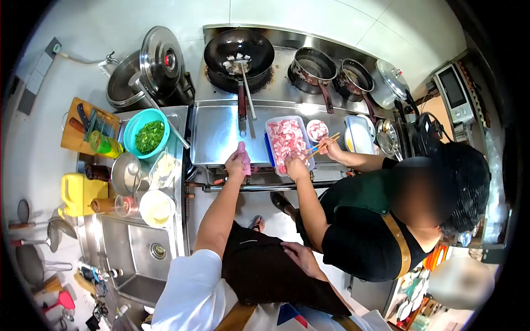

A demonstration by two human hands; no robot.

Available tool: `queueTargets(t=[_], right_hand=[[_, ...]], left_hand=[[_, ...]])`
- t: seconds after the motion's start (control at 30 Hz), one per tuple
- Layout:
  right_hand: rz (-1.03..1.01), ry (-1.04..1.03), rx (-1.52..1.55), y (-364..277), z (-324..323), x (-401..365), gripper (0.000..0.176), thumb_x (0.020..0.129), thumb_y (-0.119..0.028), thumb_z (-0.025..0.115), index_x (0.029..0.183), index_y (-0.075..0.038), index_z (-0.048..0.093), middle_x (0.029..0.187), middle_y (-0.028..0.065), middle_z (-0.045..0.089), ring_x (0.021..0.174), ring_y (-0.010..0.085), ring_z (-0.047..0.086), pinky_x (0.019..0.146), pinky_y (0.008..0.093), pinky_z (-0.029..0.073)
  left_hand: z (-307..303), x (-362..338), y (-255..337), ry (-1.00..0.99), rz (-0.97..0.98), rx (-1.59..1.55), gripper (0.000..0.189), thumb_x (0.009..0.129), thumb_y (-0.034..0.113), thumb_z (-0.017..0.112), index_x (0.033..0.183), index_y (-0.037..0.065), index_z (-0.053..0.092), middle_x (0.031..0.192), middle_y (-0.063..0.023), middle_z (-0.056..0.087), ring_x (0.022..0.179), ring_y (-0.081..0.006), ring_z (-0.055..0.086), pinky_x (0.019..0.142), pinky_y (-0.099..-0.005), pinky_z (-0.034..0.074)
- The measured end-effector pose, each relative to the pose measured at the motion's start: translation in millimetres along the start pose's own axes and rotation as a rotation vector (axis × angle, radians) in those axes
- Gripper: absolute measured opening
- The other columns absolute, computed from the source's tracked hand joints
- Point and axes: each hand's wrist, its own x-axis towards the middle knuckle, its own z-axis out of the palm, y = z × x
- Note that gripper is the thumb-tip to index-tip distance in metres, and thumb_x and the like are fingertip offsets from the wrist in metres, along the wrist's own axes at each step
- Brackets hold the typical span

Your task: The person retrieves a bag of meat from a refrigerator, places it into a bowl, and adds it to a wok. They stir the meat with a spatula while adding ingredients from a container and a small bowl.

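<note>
Item 1, left hand (237,164): the fingers (242,150) are curled and rest on the front edge of the steel bench (218,135). A small pink thing (247,164) lies against them. I cannot tell whether I pinch it or merely touch it.

Item 2, right hand (301,256): it lies flat and open on my dark apron (259,270), holds nothing, and is well apart from the bench.

Item 3, tray of raw meat (286,138): it sits on the bench just beside my left hand, on its right, and is not touching it.

Item 4, a co-worker's hands: one (296,167) is on the near end of the tray. The other (331,148) works chopsticks (321,145) between the tray and a small bowl of meat (317,131).

Item 5, wok (238,51): it stands on the burner beyond the bench, with a ladle (248,91) lying in it. Its handle (241,105) points back toward my left hand.

Item 6, teal bowl of chopped greens (146,132): it stands to the left of the bench.

Handling note, as I judge it:
- The left hand does best low on the bench edge, with a light, sure pinch on the pink thing.
- The wrist should keep left of the tray so the chopsticks have room.
- The knuckles should stay short of the wok handle.
- The right hand should be kept off the apron cloth if it is to touch the meat.
</note>
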Motion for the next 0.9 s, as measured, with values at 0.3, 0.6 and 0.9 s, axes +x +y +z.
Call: queueTargets(t=[0.3, 0.6, 0.9], right_hand=[[-0.142, -0.191, 0.007, 10.3, 8.0, -7.0, 0.026, 0.089, -0.015, 0.056, 0.112, -0.003, 0.060, 0.107, 0.0175, 0.062, 0.097, 0.0312, 0.062, 0.084, 0.0358, 0.048], [-0.221, -0.400, -0.017, -25.3, 58.3, 24.1, 0.026, 0.089, -0.014, 0.058, 0.111, -0.001, 0.061, 0.101, 0.0169, 0.066, 0.091, 0.0242, 0.065, 0.080, 0.0313, 0.048], [-0.205, -0.574, -0.184, -56.9, 107.6, 37.4, 0.025, 0.091, -0.011, 0.054, 0.112, 0.000, 0.060, 0.094, 0.0097, 0.066, 0.088, 0.0161, 0.062, 0.080, 0.0276, 0.046]], left_hand=[[-106.1, -105.8, 31.2, -0.342, 0.056, -0.701, 0.033, 0.093, 0.026, 0.053, 0.120, 0.009, 0.052, 0.109, -0.0044, 0.060, 0.095, -0.0182, 0.057, 0.082, -0.0330, 0.047], [-310.4, -317.7, 93.0, -0.076, 0.345, -0.726, 0.050, 0.090, 0.032, 0.056, 0.131, 0.006, 0.044, 0.128, -0.0104, 0.052, 0.116, -0.0246, 0.051, 0.101, -0.0395, 0.039], [-564.6, -302.4, -84.8, 1.174, -0.201, -0.410, 0.017, 0.087, 0.019, 0.054, 0.089, 0.003, 0.058, 0.075, -0.0049, 0.058, 0.067, -0.0163, 0.055, 0.053, -0.0351, 0.045]])
